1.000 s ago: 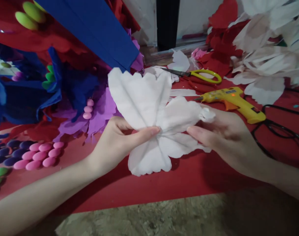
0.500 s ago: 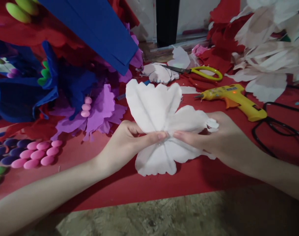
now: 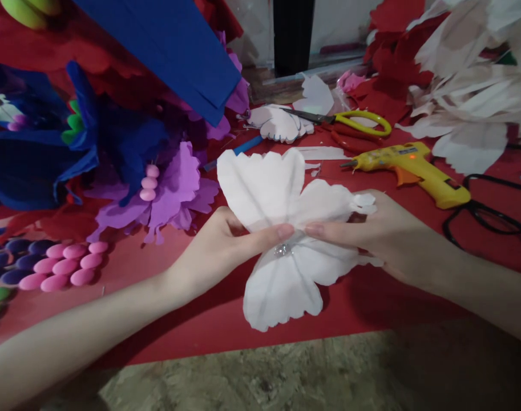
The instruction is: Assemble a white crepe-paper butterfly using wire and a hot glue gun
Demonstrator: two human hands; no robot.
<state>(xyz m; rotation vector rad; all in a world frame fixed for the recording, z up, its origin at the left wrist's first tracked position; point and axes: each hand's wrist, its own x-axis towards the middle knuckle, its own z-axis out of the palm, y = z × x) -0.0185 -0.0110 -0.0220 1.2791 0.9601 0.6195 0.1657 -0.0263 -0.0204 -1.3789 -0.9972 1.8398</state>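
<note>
Between my two hands a white butterfly cutout [image 3: 264, 188], with scalloped wings and creases fanning out from its middle, is held above the red table [image 3: 192, 319]. My left hand [image 3: 226, 242] grips it from the left, thumb on top near the centre and fingers hidden underneath. From the right, my right hand [image 3: 371, 234] pinches it the same way, the two thumb tips nearly meeting. A shiny clear blob [image 3: 282, 250] shows on the butterfly just below my left thumb. The wing tails lie by my right hand.
Beyond the butterfly are yellow-handled scissors [image 3: 363, 121] and a yellow glue gun [image 3: 410, 168] with a black cord [image 3: 478, 220]. Pink oval pieces [image 3: 65, 266], purple butterflies [image 3: 174, 194] and blue sheets [image 3: 170, 51] lie left. White cutouts [image 3: 469, 108] heap at the right back.
The butterfly has tilted and its lower wing has swung down and right. The shiny blob now shows plainly below my left thumb. Both hands keep their hold.
</note>
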